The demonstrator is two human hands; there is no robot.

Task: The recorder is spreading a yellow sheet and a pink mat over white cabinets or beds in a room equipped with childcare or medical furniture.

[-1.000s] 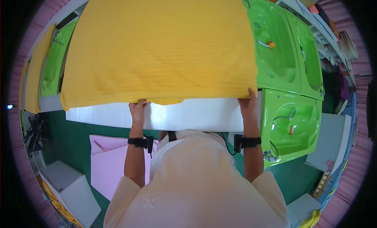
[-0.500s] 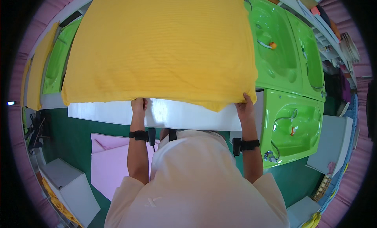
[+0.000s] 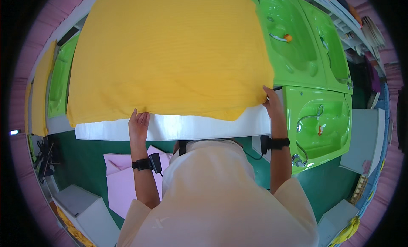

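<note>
A large yellow woven cloth (image 3: 170, 55) lies spread over the white flat worktop (image 3: 178, 127) and covers most of it. The left hand (image 3: 138, 122) rests on the near edge of the cloth, fingers flat. The right hand (image 3: 272, 103) pinches the near right corner of the cloth. Right of the cloth stand bright green plastic basins (image 3: 316, 119). Below the worktop, a pale pink sheet (image 3: 123, 179) lies on the dark green floor (image 3: 85, 162).

Bright, even overhead light is flooding the scene, glare is washing out the white table edge (image 3: 178, 127), and fisheye distortion is bending lines toward a dark, pink-fringed rim.
</note>
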